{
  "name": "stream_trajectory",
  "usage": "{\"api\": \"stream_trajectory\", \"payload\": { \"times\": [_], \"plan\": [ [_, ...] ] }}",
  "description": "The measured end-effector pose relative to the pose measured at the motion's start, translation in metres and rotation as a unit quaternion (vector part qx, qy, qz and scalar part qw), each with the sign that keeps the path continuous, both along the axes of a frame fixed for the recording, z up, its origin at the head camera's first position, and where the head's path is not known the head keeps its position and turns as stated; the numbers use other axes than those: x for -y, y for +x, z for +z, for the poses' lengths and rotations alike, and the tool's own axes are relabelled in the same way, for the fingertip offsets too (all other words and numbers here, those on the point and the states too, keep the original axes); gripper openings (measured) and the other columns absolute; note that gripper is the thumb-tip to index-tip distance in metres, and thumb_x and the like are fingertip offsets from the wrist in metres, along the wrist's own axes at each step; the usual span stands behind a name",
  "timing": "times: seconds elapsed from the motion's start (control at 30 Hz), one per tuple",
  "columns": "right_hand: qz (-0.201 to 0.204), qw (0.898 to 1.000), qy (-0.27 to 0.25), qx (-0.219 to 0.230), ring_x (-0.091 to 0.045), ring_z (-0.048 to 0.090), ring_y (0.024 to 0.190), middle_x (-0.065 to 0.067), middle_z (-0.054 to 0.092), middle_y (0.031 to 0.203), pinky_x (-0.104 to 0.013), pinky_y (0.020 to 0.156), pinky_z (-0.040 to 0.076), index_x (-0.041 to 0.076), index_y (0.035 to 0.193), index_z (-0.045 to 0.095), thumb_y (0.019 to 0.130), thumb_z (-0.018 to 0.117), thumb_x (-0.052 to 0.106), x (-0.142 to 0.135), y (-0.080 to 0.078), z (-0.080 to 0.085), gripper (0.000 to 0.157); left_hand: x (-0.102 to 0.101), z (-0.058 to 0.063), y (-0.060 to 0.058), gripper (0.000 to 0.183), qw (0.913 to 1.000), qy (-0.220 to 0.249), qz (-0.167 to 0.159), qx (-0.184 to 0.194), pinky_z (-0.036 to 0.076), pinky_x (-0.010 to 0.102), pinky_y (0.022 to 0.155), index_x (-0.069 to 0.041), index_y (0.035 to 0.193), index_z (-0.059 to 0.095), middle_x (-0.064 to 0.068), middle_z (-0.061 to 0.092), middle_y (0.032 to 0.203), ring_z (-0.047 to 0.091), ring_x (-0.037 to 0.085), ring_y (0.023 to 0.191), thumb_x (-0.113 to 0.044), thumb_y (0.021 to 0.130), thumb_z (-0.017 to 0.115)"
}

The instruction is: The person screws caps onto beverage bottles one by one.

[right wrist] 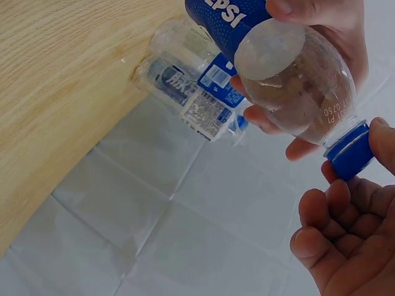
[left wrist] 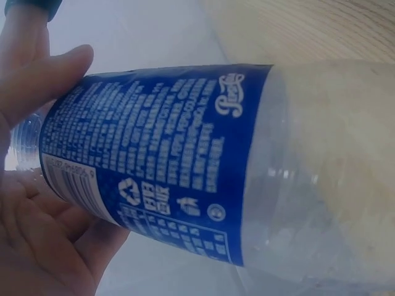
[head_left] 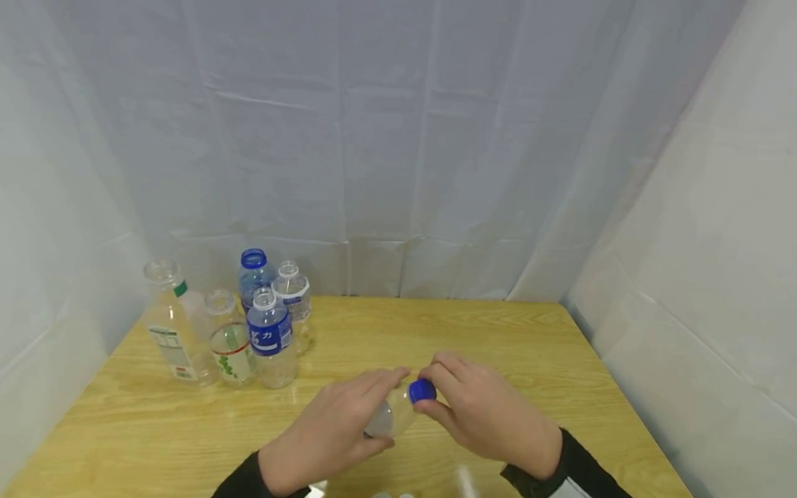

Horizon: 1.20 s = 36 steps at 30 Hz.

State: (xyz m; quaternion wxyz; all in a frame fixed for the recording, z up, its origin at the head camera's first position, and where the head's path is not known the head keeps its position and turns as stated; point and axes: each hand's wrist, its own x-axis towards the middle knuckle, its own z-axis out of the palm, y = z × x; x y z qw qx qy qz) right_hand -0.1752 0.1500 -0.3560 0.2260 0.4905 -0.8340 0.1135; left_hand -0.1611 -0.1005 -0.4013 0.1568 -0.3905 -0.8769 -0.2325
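Observation:
A clear plastic Pepsi bottle point(head_left: 403, 411) with a blue label point(left wrist: 166, 148) is held tilted above the table. My left hand point(head_left: 339, 423) grips it round the body, the thumb on the near side. My right hand point(head_left: 488, 411) pinches the blue cap point(right wrist: 350, 150) between thumb and fingers, and the cap sits on the bottle's neck. In the right wrist view, a cloudy pale patch shows inside the clear shoulder of the bottle point(right wrist: 302, 86). The left hand hides most of the label in the head view.
Several capless plastic bottles stand at the table's back left, among them a large one point(head_left: 177, 339) and a blue-labelled one point(head_left: 270, 339). Small white round things point(head_left: 406, 495) show at the bottom edge. Grey-white sheets point(head_left: 386, 138) hang behind and beside the wooden table point(head_left: 498, 332).

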Motion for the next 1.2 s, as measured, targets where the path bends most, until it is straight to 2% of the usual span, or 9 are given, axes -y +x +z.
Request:
{"api": "stream_trajectory", "payload": {
  "times": [0.17,0.27,0.4,0.47,0.53,0.63,0.73,1.0,1.2],
  "plan": [
    [-0.006,1.000,-0.008,-0.017,0.000,0.041,0.071,0.006,0.055,0.091,-0.007,0.060,0.036,0.012,0.107,0.062,0.110,0.044,0.044,0.002,0.000,-0.001,0.037,-0.001,0.002,0.001,0.085,0.9999,-0.009,0.010,-0.010,0.064,0.029,0.080,-0.008,0.150,0.052,0.006,0.072,0.133,0.072,0.015,0.108,-0.026,0.077,0.093],
    [0.006,1.000,-0.012,-0.004,-0.001,0.046,0.074,0.006,0.057,0.095,-0.007,0.063,0.040,0.012,0.108,0.063,0.108,0.048,0.044,0.001,-0.002,0.000,0.035,-0.001,0.004,0.001,0.086,0.9999,-0.013,0.012,0.001,0.063,0.027,0.078,-0.009,0.150,0.052,0.005,0.071,0.133,0.072,0.014,0.107,-0.026,0.076,0.093],
    [0.034,0.998,-0.018,0.048,-0.001,0.059,0.089,0.007,0.063,0.109,-0.012,0.077,0.051,0.015,0.127,0.064,0.103,0.062,0.040,-0.004,-0.003,0.003,0.034,0.002,0.005,0.001,0.090,0.9996,-0.016,0.010,0.023,0.062,0.027,0.078,-0.013,0.152,0.050,0.003,0.071,0.134,0.072,0.014,0.106,-0.027,0.076,0.094],
    [0.050,0.996,-0.021,0.075,-0.002,0.063,0.098,0.007,0.064,0.118,-0.014,0.085,0.054,0.016,0.138,0.060,0.100,0.071,0.034,-0.008,-0.002,0.005,0.044,0.003,0.005,0.001,0.091,0.9993,-0.016,0.006,0.034,0.062,0.026,0.078,-0.016,0.154,0.048,0.002,0.070,0.135,0.071,0.013,0.107,-0.028,0.077,0.094],
    [0.062,0.994,-0.022,0.088,-0.003,0.064,0.104,0.006,0.064,0.123,-0.016,0.091,0.055,0.017,0.143,0.058,0.096,0.077,0.027,-0.010,-0.001,0.007,0.052,0.004,0.006,0.001,0.091,0.9989,-0.015,0.000,0.044,0.062,0.026,0.079,-0.017,0.155,0.047,0.002,0.069,0.137,0.071,0.014,0.108,-0.029,0.078,0.093],
    [0.075,0.992,-0.025,0.097,-0.004,0.065,0.106,0.005,0.064,0.123,-0.014,0.093,0.054,0.016,0.138,0.062,0.091,0.081,0.016,-0.010,0.000,0.009,0.050,0.005,0.006,0.000,0.089,0.9985,-0.018,-0.006,0.052,0.062,0.027,0.081,-0.016,0.155,0.047,0.002,0.068,0.138,0.071,0.015,0.111,-0.030,0.079,0.092],
    [0.079,0.992,-0.027,0.094,-0.003,0.065,0.101,0.005,0.063,0.117,-0.011,0.090,0.053,0.014,0.128,0.064,0.089,0.083,0.011,-0.009,0.001,0.010,0.044,0.005,0.006,0.000,0.088,0.9984,-0.023,-0.011,0.050,0.063,0.029,0.083,-0.015,0.155,0.048,0.003,0.068,0.139,0.071,0.016,0.114,-0.030,0.080,0.092],
    [0.067,0.996,-0.020,0.061,-0.002,0.061,0.089,0.006,0.059,0.108,-0.007,0.081,0.051,0.013,0.122,0.062,0.088,0.084,0.013,-0.007,0.005,0.010,0.040,0.001,0.008,0.000,0.084,0.9977,-0.022,-0.015,0.062,0.063,0.031,0.088,-0.012,0.153,0.048,0.004,0.067,0.141,0.070,0.015,0.116,-0.027,0.082,0.091],
    [0.056,0.997,-0.012,0.048,-0.001,0.057,0.083,0.004,0.058,0.104,-0.006,0.075,0.048,0.011,0.122,0.063,0.091,0.081,0.017,-0.006,0.004,0.008,0.036,0.001,0.006,0.001,0.082,0.9984,-0.023,-0.005,0.051,0.063,0.030,0.086,-0.010,0.151,0.049,0.005,0.067,0.141,0.069,0.014,0.116,-0.026,0.082,0.091]
  ]
}}
